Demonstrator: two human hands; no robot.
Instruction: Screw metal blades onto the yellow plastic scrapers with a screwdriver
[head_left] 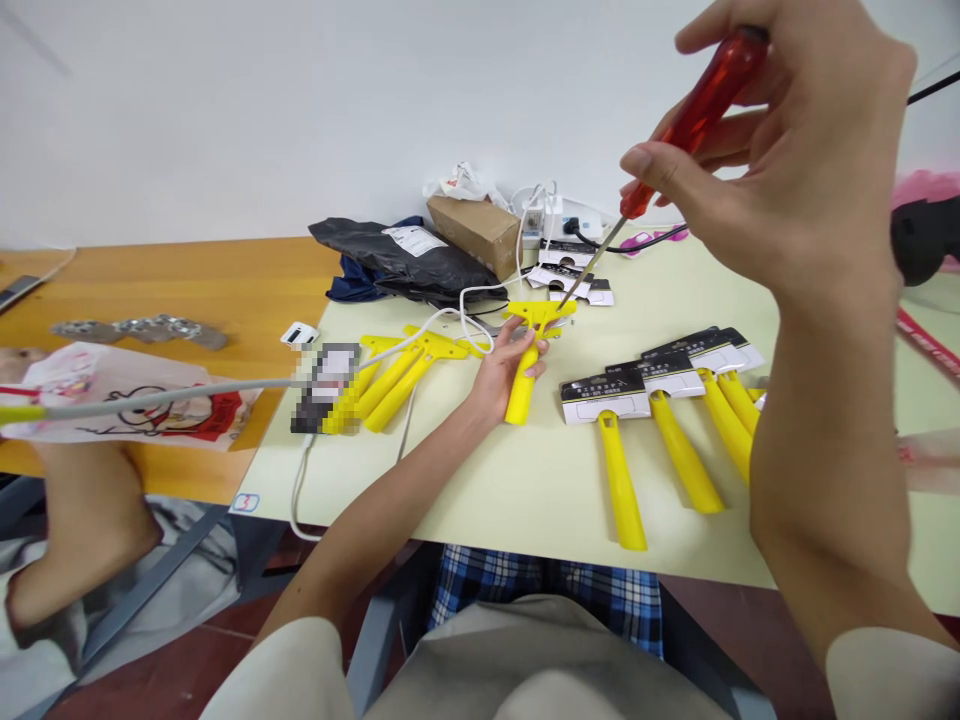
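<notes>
My left hand is closed around the yellow scraper and holds it above the table with its wide head up. Raised high at the right, my right hand grips a screwdriver by its translucent red handle. The metal shaft slants down to the left, and its tip meets the right part of the scraper's head. Several yellow scraper handles lie to the left of my left hand. On the right lie several yellow scrapers whose heads are covered by black-and-white cards.
Behind my hands are a black plastic parcel, a cardboard box, more cards and a power strip. A white cable crosses the left side. A co-worker's arm and a printed plastic bag are at the left table.
</notes>
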